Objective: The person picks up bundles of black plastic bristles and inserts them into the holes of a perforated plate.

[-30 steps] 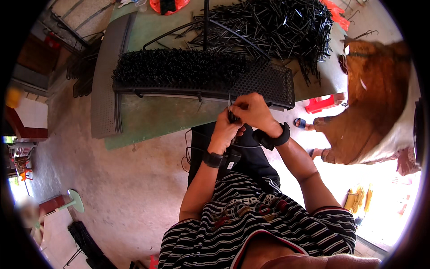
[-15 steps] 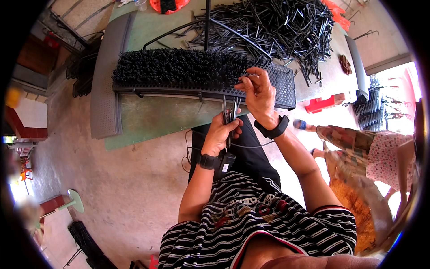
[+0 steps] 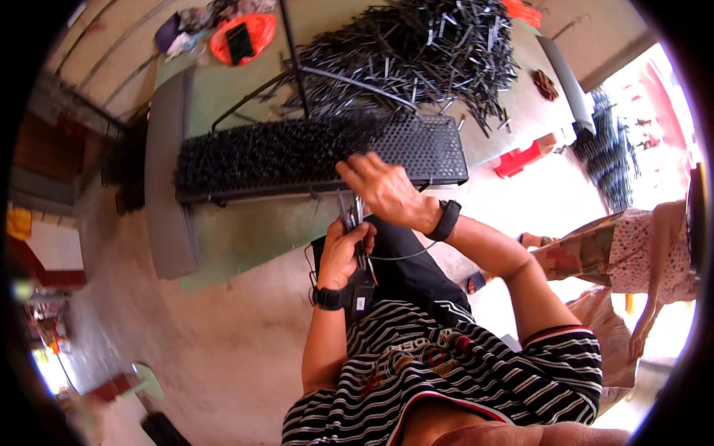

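Note:
My left hand point(image 3: 340, 255) is closed around a small bundle of black strips point(image 3: 352, 214) that stick up from the fist, in front of the long black panel. Just above it, my right hand point(image 3: 388, 192) reaches over the panel's front edge, back of the hand up. Its fingers are bent and close together; the thumb and whatever they pinch are hidden. The perforated black panel point(image 3: 435, 141) lies along the table's near edge. Dense upright black bristles point(image 3: 245, 160) cover its left and middle; rows of bare holes show at its right end.
A big heap of loose black strips point(image 3: 439, 52) covers the back of the green table point(image 3: 230, 249). A black metal frame point(image 3: 300, 82) rises behind the panel. Grey perforated sheets point(image 3: 167, 186) lie at the left. A red plastic bag point(image 3: 260, 33) lies farther back. Another person point(image 3: 632, 253) is at the right.
The view has shifted, and the panel appears farther left and lower. My right hand has turned from raised, spread fingers to palm down over the panel's edge. My left hand keeps the bundle.

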Available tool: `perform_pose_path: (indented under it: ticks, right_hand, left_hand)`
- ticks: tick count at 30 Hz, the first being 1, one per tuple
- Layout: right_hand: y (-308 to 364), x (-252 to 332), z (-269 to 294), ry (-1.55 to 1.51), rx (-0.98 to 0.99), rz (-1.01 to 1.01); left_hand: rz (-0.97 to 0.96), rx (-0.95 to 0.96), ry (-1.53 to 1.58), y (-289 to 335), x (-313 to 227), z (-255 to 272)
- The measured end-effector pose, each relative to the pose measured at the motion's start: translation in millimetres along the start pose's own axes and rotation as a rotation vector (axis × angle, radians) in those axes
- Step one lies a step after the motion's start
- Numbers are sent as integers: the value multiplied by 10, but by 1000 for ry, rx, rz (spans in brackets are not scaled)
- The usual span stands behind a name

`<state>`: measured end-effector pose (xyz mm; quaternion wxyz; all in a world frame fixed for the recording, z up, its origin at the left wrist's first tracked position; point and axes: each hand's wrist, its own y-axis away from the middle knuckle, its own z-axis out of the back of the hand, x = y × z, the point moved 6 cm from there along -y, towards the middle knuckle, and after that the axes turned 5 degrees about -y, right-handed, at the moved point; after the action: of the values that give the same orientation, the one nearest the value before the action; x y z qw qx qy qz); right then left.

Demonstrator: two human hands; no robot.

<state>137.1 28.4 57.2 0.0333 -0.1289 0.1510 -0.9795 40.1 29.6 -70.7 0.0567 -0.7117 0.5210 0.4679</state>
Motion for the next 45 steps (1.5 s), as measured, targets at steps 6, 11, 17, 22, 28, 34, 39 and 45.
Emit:
perform_pose_path:
  ticks: [6, 11, 17, 22, 28, 34, 39, 45]
  right_hand:
    - [237, -44, 66, 76, -18, 219]
    - [301, -342, 266, -168, -279, -36]
    - [99, -338, 72, -363, -243, -173]
    - [-97, -255, -77, -209, -180, 67]
    - [-50, -293, -103, -153, -278, -1]
    - [-175, -337, -77, -13, -110, -117]
    - [-275, -332, -91, 3, -105, -79]
    - [-235, -329, -73, 51, -129, -87]
  left_hand:
    - [43, 52, -73, 43, -85, -44]
    - [65, 29, -69, 178, -98, -54]
    - [87, -46, 15, 285, 28, -58]
    - [66, -40, 21, 316, -8, -68]
    - [36, -32, 57, 327, -78, -1]
    - [72, -10, 128, 287, -62, 4]
    - [93, -5, 122, 258, -93, 3]
    - [88, -7, 122, 252, -132, 2]
